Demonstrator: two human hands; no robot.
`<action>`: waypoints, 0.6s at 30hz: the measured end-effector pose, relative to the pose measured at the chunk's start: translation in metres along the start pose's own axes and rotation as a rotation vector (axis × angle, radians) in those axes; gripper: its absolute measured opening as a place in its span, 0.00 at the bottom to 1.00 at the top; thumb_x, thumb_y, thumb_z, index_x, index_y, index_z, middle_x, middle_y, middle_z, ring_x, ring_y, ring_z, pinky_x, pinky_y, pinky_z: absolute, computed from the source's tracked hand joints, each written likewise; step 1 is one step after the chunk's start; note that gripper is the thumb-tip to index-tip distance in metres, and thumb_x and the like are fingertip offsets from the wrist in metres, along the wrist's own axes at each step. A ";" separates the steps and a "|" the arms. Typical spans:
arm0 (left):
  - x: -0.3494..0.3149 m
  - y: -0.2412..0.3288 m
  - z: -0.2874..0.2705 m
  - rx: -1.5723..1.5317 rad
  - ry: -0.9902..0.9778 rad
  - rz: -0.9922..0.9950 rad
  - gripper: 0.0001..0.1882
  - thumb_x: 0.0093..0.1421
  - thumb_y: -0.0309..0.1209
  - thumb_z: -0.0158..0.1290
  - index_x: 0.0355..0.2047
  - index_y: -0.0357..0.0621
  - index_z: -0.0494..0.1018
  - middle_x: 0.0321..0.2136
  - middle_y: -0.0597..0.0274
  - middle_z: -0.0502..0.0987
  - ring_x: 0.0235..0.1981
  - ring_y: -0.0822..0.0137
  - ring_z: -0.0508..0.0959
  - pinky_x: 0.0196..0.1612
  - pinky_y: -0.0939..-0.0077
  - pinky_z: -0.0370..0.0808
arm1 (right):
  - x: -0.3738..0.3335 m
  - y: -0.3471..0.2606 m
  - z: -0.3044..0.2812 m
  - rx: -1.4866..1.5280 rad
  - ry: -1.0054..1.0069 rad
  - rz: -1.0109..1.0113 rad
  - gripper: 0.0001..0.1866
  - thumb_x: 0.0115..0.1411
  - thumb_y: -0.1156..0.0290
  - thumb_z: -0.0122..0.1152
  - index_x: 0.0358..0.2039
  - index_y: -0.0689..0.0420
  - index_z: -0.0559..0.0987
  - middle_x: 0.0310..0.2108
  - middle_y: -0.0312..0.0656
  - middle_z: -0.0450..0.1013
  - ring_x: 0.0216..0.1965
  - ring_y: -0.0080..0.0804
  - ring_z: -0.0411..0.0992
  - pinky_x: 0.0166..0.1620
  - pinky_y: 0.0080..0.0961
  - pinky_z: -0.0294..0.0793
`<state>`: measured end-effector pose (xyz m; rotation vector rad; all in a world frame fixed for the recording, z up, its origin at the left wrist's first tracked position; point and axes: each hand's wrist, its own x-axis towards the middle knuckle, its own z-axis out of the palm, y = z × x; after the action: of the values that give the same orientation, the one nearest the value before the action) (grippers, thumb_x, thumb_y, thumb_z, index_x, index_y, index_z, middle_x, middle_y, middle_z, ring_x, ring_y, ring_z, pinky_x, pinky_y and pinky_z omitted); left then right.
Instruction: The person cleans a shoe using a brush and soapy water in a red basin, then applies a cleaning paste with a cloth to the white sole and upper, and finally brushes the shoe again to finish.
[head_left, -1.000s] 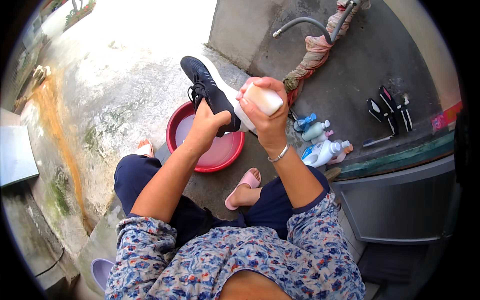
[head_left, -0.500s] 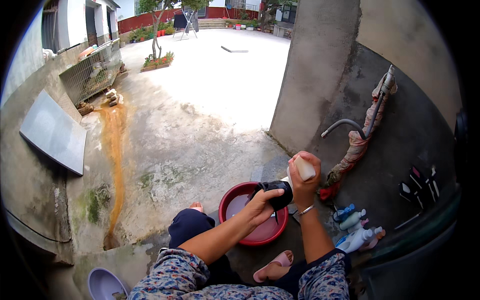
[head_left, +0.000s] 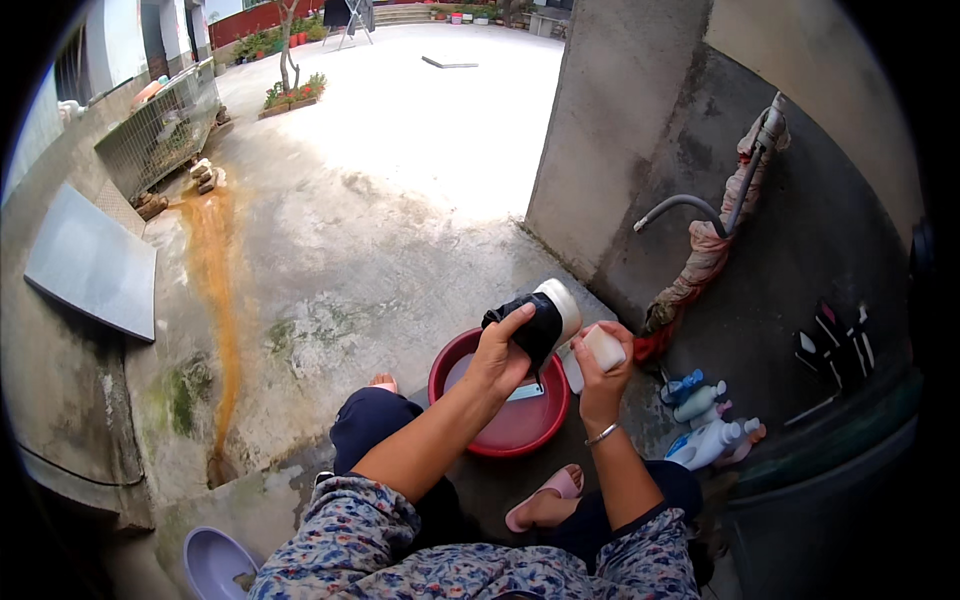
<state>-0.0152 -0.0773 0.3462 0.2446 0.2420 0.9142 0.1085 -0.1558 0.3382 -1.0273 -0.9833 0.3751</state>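
My left hand (head_left: 503, 357) is wrapped round a black shoe (head_left: 535, 325) with a thick white sole, held tilted above a red basin (head_left: 437, 385). Just right of the shoe, my right hand (head_left: 600, 385) grips a white, block-shaped thing (head_left: 604, 348) with rounded edges. A paler, flat part shows on the left side of those fingers; whether it belongs to the same thing I cannot tell. Inside the basin, under the shoe, lies a light blue strip (head_left: 526, 392) in what looks like shallow water.
Several bottles (head_left: 702, 442) stand at the right, below a cloth-wrapped pipe (head_left: 718, 258) with a grey hose. Dark brush-like items (head_left: 835, 350) hang on the right wall. A lilac basin (head_left: 213, 560) sits at lower left. A grey slab (head_left: 95, 260) leans against the left wall.
The shoe has turned so its white sole faces up and right. My right hand has moved down and slightly away from it. The view has tipped downward.
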 end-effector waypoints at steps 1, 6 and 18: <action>-0.001 0.004 0.003 -0.026 0.036 -0.017 0.21 0.55 0.29 0.59 0.48 0.36 0.68 0.44 0.52 0.76 0.48 0.56 0.75 0.57 0.55 0.69 | -0.008 0.010 -0.001 0.079 0.048 0.117 0.22 0.53 0.84 0.59 0.48 0.56 0.67 0.38 0.40 0.71 0.37 0.26 0.72 0.42 0.23 0.74; 0.004 0.014 -0.003 -0.016 0.015 -0.036 0.20 0.58 0.30 0.58 0.49 0.38 0.68 0.47 0.52 0.76 0.49 0.56 0.76 0.58 0.55 0.70 | 0.000 0.022 0.006 0.344 0.043 0.415 0.30 0.51 0.86 0.55 0.57 0.57 0.65 0.43 0.41 0.73 0.38 0.26 0.74 0.39 0.21 0.76; -0.011 -0.024 -0.007 1.321 -0.284 0.436 0.21 0.55 0.32 0.63 0.46 0.36 0.72 0.40 0.59 0.77 0.41 0.67 0.76 0.46 0.74 0.72 | 0.007 0.020 0.002 0.392 0.096 0.408 0.24 0.50 0.85 0.52 0.50 0.57 0.70 0.32 0.38 0.73 0.26 0.22 0.72 0.29 0.19 0.74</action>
<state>-0.0053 -0.0994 0.3334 1.6859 0.5159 1.0139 0.1140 -0.1398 0.3249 -0.8710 -0.5761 0.8141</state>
